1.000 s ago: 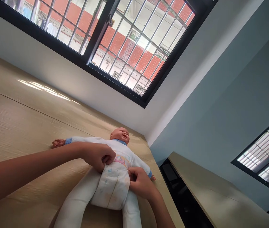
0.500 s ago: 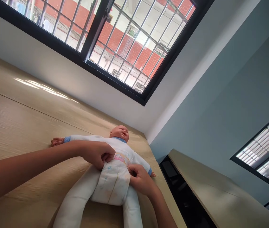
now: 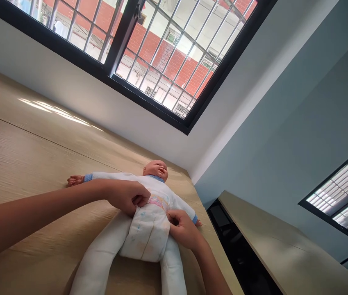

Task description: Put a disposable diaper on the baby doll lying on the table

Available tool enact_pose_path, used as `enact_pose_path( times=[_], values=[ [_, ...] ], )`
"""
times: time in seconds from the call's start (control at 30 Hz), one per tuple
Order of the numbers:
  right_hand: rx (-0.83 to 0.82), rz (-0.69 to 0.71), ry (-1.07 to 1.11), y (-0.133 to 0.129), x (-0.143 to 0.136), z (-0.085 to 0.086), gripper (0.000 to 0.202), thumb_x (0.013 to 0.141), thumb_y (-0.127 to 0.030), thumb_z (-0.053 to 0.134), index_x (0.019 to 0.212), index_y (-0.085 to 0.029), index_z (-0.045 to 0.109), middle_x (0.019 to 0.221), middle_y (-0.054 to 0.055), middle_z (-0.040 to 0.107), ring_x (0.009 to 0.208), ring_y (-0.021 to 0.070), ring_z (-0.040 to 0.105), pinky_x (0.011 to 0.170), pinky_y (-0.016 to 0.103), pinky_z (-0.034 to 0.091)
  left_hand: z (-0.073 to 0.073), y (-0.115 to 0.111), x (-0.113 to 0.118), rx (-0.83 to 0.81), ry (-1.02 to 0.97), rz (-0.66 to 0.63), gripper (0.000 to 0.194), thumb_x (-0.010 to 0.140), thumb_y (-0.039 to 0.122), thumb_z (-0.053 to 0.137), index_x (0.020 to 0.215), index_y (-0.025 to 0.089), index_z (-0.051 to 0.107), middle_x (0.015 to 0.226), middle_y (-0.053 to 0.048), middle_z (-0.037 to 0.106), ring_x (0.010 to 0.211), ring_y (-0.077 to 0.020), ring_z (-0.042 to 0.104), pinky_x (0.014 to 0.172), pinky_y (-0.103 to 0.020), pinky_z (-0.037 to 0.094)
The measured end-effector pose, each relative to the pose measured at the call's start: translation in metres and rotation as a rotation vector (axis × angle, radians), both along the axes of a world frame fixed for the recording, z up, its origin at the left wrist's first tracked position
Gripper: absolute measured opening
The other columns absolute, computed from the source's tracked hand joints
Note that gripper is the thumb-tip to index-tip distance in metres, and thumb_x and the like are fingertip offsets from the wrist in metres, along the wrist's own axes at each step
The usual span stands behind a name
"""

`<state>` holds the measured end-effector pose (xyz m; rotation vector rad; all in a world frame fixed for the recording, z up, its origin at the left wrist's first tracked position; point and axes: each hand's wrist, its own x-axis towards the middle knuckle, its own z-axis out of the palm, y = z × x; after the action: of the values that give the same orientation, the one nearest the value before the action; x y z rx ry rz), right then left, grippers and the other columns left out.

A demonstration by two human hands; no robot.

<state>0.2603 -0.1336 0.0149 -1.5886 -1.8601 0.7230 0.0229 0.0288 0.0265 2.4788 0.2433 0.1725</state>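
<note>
A baby doll point(image 3: 155, 170) in a white top with blue cuffs lies on its back on the wooden table point(image 3: 38, 155), arms spread and white legs toward me. A white diaper point(image 3: 146, 237) with a coloured waist print covers its hips. My left hand point(image 3: 129, 197) pinches the diaper's waist edge at the left, fingers curled. At the right side of the waist, my right hand point(image 3: 181, 227) grips the other edge between thumb and fingers. The fingertips of both hands are partly hidden.
Behind the table stands a pale wall with a barred, black-framed window point(image 3: 149, 98). Right of the table is a dark gap, then another wooden surface point(image 3: 272, 241). A second window point(image 3: 342, 188) shows at the far right.
Both hands keep their hold on the diaper edges. The doll and hands appear very slightly higher and further right in the view; little else differs.
</note>
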Motion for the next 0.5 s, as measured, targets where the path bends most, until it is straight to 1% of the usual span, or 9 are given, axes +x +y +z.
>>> enact_pose_path(
  times=[0.13,0.3,0.5],
  values=[
    [0.006,0.002,-0.019,-0.0002,0.0,-0.0006,0.03,0.08,-0.022,0.058,0.062,-0.02,0.034,0.063,-0.006,0.028,0.064,0.0104,0.024,0.057,0.028,0.019,-0.0026,0.0008,0.0006,0.007,-0.023,-0.012,0.016,0.064,0.019,0.061,0.078,0.022,0.054,0.072,0.006,0.055,0.065,-0.0127,0.045,0.055,-0.024,0.035],
    [0.015,-0.004,-0.024,-0.0009,-0.0005,-0.0002,0.031,0.079,-0.022,0.058,0.062,-0.021,0.033,0.063,-0.006,0.029,0.065,0.0106,0.025,0.057,0.028,0.02,-0.0029,0.0018,0.0003,-0.035,-0.018,-0.019,0.019,0.062,0.018,0.061,0.079,0.022,0.055,0.073,0.006,0.054,0.065,-0.0132,0.046,0.054,-0.024,0.035],
    [0.011,-0.023,-0.058,-0.0026,-0.0036,0.0032,0.029,0.08,-0.025,0.056,0.061,-0.021,0.034,0.064,-0.006,0.029,0.065,0.0112,0.026,0.058,0.028,0.02,-0.0036,0.0039,-0.0002,-0.038,-0.023,-0.027,0.018,0.063,0.02,0.061,0.08,0.022,0.055,0.073,0.005,0.055,0.065,-0.0136,0.046,0.054,-0.025,0.035]
  ],
)
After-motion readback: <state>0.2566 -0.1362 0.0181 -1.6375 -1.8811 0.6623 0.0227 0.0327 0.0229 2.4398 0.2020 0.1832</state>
